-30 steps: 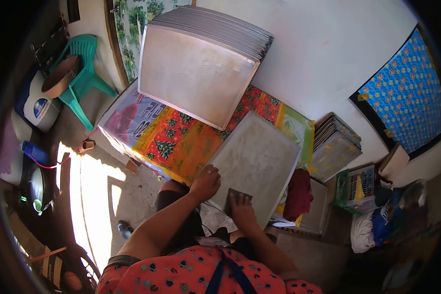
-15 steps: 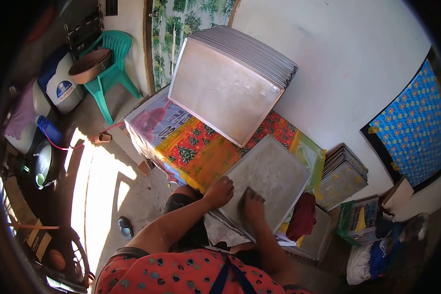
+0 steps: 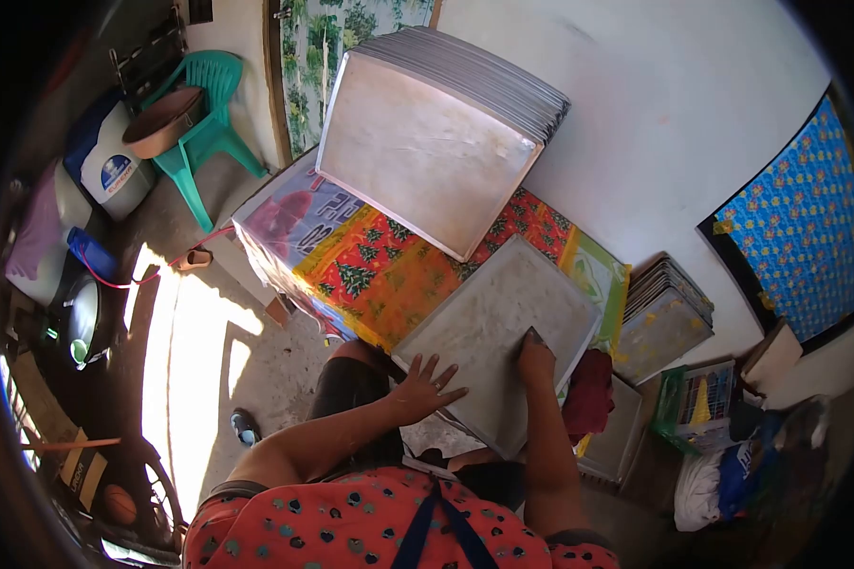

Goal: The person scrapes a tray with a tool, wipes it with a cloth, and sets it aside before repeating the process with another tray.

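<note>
Tablecloth [image 3: 375, 275] under tray [image 3: 489, 318]; left hand [image 3: 417, 394] splayed at edge, right hand [image 3: 537, 364] atop, grip unclear.

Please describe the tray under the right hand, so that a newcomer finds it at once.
By the white wall stands a table with bright tree patterns. At its near side, a flat grey tray juts toward the person. Unlike the big stack of trays behind, this one lies beneath the right hand.

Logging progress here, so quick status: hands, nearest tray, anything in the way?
Left hand, fingers spread, at the tray's edge. Right hand over its surface, grip unclear. Tray surface blotchy. Dark red cloth beside it, not covering it.
</note>
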The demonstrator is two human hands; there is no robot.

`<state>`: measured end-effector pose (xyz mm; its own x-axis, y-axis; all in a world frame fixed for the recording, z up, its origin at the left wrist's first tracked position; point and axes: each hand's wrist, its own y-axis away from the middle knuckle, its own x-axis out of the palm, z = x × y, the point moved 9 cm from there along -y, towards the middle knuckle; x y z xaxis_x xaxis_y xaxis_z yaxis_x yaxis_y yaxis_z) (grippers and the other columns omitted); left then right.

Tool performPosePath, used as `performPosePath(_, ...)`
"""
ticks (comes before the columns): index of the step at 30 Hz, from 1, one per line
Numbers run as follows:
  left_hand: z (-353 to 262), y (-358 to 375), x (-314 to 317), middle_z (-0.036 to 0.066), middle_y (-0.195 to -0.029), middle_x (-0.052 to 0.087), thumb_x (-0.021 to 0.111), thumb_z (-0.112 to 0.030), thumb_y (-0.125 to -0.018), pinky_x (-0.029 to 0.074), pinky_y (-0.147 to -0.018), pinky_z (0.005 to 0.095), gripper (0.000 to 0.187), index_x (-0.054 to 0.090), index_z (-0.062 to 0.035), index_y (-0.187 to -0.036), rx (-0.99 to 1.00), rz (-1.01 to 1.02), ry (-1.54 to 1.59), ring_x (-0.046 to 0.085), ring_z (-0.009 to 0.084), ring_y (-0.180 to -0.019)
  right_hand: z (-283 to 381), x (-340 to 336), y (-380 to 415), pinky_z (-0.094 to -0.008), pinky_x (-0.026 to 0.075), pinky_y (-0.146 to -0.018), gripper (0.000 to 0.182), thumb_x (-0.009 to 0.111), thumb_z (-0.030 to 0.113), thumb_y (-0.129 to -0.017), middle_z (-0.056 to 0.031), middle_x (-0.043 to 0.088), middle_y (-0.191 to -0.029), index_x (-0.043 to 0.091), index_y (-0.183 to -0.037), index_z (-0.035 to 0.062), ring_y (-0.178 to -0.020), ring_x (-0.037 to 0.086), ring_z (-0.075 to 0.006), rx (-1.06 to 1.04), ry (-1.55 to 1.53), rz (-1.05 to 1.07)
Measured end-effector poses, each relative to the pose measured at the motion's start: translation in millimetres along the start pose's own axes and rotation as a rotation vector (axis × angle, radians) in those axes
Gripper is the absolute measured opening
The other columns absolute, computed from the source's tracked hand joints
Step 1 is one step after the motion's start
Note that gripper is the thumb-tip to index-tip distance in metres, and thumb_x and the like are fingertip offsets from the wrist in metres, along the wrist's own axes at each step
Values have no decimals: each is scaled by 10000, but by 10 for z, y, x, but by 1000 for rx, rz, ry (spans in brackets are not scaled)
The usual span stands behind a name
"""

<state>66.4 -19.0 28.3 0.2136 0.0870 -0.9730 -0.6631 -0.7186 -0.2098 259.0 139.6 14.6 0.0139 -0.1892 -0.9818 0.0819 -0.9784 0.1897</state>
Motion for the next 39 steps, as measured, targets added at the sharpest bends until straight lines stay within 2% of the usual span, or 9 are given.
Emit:
performPosePath(7, -571, 336, 80, 232, -1295, 488, 482, -225, -863, 452, -742, 646, 397, 576, -90, -1224, 99, 101, 73, 518, 567, -1017, 1359, 59, 1101, -487, 510, -832, 548, 455, 141, -849, -304, 511, -1249, 403, -1391, 74, -1050, 577, -433, -394, 106, -18)
performPosePath(12, -506, 386, -210, 239, -1382, 410, 599, -464, -810, 360, -970, 595, 669, 456, -93, -1348, 201, 348, 349, 433, 465, -1222, 1433, 84, 691, -478, 507, -850, 540, 441, 127, -858, -303, 498, -1269, 396, -1393, 72, -1067, 567, -439, -427, 199, -122)
performPosePath(15, 62, 215, -337, 236, -1432, 344, 583, -583, -797, 239, -1048, 608, 808, 374, -86, -1398, -160, 186, 143, 298, 454, -1325, 1065, -63, -214, -462, 513, -823, 522, 418, 108, -877, -287, 538, -1220, 392, -1398, 88, -1032, 590, -421, -279, 172, -158)
performPosePath(19, 372, 142, -117, 266, -1440, 319, 584, -608, -781, 277, -1021, 597, 851, 372, -56, -1393, -263, 158, 63, 281, 473, -1323, 939, -291, -674, -466, 515, -778, 539, 430, 97, -867, -237, 580, -1173, 389, -1403, 128, -978, 618, -383, -209, 88, 17)
performPosePath(20, 348, 139, -88, 271, -1437, 320, 583, -611, -780, 279, -1018, 598, 858, 373, -46, -1390, -268, 167, 61, 281, 477, -1323, 1003, -238, -566, -465, 495, -866, 515, 434, 111, -878, -302, 532, -1200, 391, -1390, 96, -1058, 561, -453, -240, 53, 75)
performPosePath(24, 325, 108, -89, 291, -1422, 334, 579, -613, -783, 291, -1010, 600, 856, 396, -14, -1368, -262, 176, 64, 303, 495, -1304, 1497, 157, 461, -550, 418, -950, 523, 430, 145, -882, -295, 462, -1295, 376, -1402, 114, -1137, 489, -507, -489, 56, -122)
performPosePath(27, 329, 127, -1, 294, -1411, 351, 582, -611, -781, 296, -1006, 600, 849, 413, -10, -1357, -241, 237, -2, 323, 502, -1288, 1625, 201, 894, -534, 419, -952, 543, 458, 137, -862, -290, 453, -1318, 388, -1400, 119, -1152, 496, -482, -540, 78, -69)
performPosePath(34, 337, 105, -80, 297, -1407, 355, 593, -607, -776, 316, -991, 602, 858, 408, -9, -1363, -241, 173, 80, 329, 516, -1281, 1163, -165, -653, -463, 511, -823, 489, 456, 111, -857, -255, 564, -1190, 455, -1346, 82, -1029, 596, -396, -237, 155, -102)
performPosePath(39, 341, 94, -87, 296, -1410, 349, 598, -602, -774, 325, -982, 605, 862, 397, -14, -1372, -246, 189, 112, 337, 518, -1273, 1252, -250, -835, -454, 514, -809, 483, 483, 115, -839, -268, 582, -1130, 478, -1319, 60, -1002, 599, -414, -273, 109, -26)
